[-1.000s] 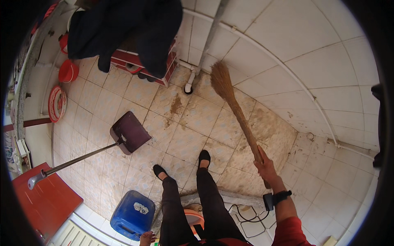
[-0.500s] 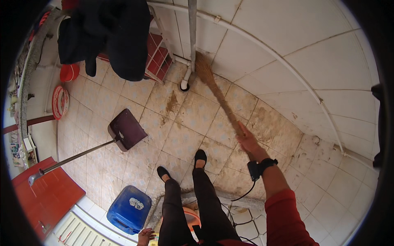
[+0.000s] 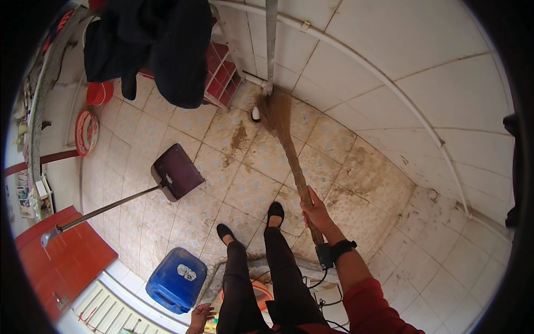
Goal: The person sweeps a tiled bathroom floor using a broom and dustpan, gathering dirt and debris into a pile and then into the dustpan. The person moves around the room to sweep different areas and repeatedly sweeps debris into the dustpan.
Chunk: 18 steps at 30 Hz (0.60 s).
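My right hand (image 3: pixel 316 210) is closed round the handle of a straw broom (image 3: pixel 285 137). The broom slants away from me, its bristles fanned out on the tiled floor by the wall, at the foot of a grey metal pole (image 3: pixel 271 44). They partly cover the white drain pipe (image 3: pixel 256 113) that goes into the floor. My left hand (image 3: pixel 202 317) hangs low beside my left leg with nothing in it, its fingers loosely bent and apart. A dark purple dustpan (image 3: pixel 178 171) with a long metal handle lies left of my feet.
A blue plastic jerrycan (image 3: pixel 177 280) stands left of my legs. Behind me is an orange basin (image 3: pixel 261 295) next to a low ledge. Dark clothes (image 3: pixel 178 53) hang at the upper left before a red rack (image 3: pixel 222 75). A red bucket (image 3: pixel 100 93) and patterned basin (image 3: pixel 87 132) stand far left.
My right hand has drawn back toward me and a little left with the broom. Its bristles have swept left from the wall corner over the drain pipe. The dustpan stays where it was.
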### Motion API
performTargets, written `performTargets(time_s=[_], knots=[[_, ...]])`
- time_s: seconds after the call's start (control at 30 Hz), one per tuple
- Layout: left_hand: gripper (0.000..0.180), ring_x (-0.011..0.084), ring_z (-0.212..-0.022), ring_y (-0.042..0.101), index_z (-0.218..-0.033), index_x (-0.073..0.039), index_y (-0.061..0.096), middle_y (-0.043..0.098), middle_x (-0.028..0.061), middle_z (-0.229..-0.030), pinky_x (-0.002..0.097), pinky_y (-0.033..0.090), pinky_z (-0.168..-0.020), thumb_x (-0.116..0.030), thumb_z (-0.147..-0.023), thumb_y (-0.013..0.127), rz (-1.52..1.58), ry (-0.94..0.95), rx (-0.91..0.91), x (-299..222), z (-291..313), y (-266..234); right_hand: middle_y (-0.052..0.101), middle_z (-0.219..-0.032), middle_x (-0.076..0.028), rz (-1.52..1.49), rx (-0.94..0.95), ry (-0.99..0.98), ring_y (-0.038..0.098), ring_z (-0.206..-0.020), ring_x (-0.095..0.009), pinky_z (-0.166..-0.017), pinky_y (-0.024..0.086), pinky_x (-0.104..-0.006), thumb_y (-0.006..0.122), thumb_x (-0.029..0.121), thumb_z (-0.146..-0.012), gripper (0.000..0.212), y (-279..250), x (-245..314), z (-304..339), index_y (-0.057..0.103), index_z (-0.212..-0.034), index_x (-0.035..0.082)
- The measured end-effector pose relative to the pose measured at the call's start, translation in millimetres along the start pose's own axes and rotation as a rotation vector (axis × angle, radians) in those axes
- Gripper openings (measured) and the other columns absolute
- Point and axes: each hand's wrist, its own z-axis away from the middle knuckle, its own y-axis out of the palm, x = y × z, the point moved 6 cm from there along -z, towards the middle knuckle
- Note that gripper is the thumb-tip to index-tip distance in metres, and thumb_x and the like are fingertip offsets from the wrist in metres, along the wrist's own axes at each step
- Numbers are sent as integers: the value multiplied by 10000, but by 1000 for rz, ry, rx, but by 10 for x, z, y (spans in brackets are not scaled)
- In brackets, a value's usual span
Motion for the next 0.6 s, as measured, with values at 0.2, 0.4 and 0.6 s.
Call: performTargets(time_s=[0.2, 0.4, 0.6], knots=[[166, 227, -763, 660, -1050, -46, 575, 648, 122, -938, 331, 546, -653, -107, -905, 524, 7, -5, -46, 39, 113, -146, 528, -665, -73, -71, -75, 57, 492, -462, -146, -426, 443, -318, 556, 163, -904, 691, 42, -92, 918, 146, -1460, 171], [183, 224, -763, 658, -1064, -47, 572, 647, 119, -937, 329, 545, -665, -122, -902, 530, 27, -20, -33, 236, -61, -169, 502, -642, -74, -682, 12, 6, 480, -469, -151, -434, 439, -306, 524, 214, -920, 570, 569, 281, 138, 242, -1413, 163], [186, 217, -767, 650, -1066, -45, 568, 648, 113, -939, 330, 540, -696, -131, -906, 526, 50, 17, 21, 259, -92, -205, 528, -729, -75, -499, 81, 191, 497, -533, -149, -441, 440, -304, 545, 219, -909, 567, 444, -28, 474, 265, -1402, 200]])
